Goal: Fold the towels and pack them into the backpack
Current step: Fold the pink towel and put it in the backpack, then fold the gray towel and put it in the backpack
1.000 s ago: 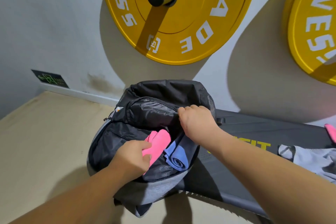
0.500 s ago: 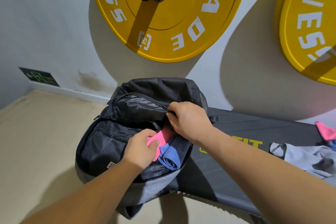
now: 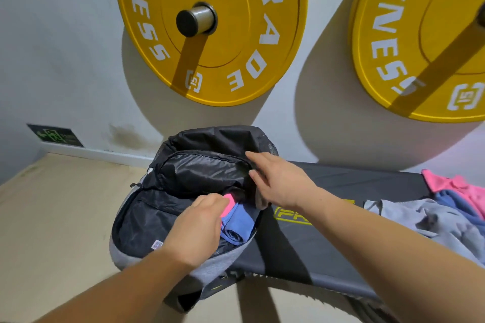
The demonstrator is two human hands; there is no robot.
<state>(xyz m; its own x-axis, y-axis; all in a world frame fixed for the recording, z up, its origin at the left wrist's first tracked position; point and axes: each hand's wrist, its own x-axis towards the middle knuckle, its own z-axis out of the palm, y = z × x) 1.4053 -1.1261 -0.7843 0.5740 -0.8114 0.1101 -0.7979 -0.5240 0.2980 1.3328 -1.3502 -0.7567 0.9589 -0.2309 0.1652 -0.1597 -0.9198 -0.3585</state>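
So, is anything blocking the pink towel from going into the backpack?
Partly: a rolled blue towel lies in the opening of the backpack, right against the pink towel the left hand holds. The right hand rests on the black flap above it.

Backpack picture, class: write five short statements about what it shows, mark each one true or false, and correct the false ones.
1. The left hand holds a pink towel at the opening of the backpack. True.
2. The blue towel in the backpack lies spread out flat. False: it is rolled up.
3. The right hand is closed in a fist. False: its fingers are straight and touch the backpack's top flap.
4. Loose towels lie on the bench to the right. True.
5. The weight plates on the wall are red. False: they are yellow.
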